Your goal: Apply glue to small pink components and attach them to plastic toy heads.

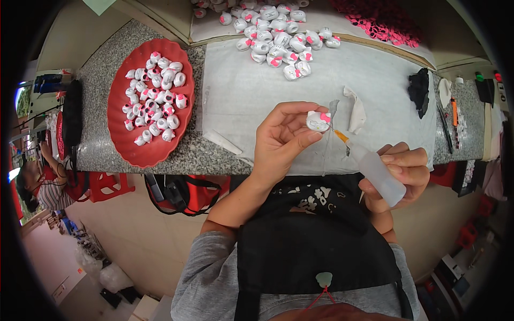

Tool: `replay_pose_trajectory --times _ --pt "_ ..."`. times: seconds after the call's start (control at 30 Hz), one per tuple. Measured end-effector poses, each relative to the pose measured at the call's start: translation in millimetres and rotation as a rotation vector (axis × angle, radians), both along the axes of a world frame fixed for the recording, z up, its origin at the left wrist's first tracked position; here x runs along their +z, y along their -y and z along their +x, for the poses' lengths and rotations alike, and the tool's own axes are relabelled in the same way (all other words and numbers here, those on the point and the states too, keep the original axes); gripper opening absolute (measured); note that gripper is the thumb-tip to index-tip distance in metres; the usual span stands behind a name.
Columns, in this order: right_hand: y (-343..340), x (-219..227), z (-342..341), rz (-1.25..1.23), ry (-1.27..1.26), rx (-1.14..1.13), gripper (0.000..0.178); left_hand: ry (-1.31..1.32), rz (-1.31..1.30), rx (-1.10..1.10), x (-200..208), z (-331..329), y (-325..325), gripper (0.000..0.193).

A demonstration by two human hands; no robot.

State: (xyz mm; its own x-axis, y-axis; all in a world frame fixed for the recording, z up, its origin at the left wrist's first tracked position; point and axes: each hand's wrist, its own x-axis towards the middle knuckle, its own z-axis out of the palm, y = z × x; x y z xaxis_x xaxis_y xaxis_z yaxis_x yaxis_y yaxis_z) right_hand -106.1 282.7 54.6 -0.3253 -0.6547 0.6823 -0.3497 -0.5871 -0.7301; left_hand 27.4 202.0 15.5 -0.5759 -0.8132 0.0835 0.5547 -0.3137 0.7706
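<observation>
Between the thumb and fingers of my left hand (284, 136) is a small white cat-head figure (318, 121) with a pink bow, its face side showing. My right hand (401, 171) is wrapped round a translucent squeeze bottle (381, 179), tilted so that its orange nozzle (341, 136) points up and left. The nozzle's tip is close beside the figure; whether they touch I cannot tell. Both hands are above the near part of a white sheet (241, 101) on the worktop.
On the left, a red scalloped tray (120, 123) holds many white cat heads. More white heads (276, 40) are heaped at the back, near pink pieces (380, 24). A black cloth (418, 92) and white scrap (355, 111) lie rightward. Another person (45, 182) sits far left.
</observation>
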Motion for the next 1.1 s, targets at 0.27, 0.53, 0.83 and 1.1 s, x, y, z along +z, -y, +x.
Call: replay_pose_trajectory --times 0.27,0.53,0.83,1.1 --pt "-3.4 -2.6 -2.5 -0.016 0.031 0.066 0.048 0.019 -0.008 -0.015 0.2 -1.3 -0.8 0.033" --pt "-1.2 2.6 2.8 0.016 0.016 0.033 0.038 0.067 0.020 0.021 0.5 -3.1 -1.4 0.032" --pt "-0.1 0.3 -0.1 -0.014 0.018 0.020 0.038 0.069 0.014 0.010 -0.1 -2.5 -1.4 0.032" --pt "-0.3 0.9 0.4 -0.019 0.048 0.021 0.037 0.081 -0.055 0.025 -0.8 -2.8 -2.5 0.032"
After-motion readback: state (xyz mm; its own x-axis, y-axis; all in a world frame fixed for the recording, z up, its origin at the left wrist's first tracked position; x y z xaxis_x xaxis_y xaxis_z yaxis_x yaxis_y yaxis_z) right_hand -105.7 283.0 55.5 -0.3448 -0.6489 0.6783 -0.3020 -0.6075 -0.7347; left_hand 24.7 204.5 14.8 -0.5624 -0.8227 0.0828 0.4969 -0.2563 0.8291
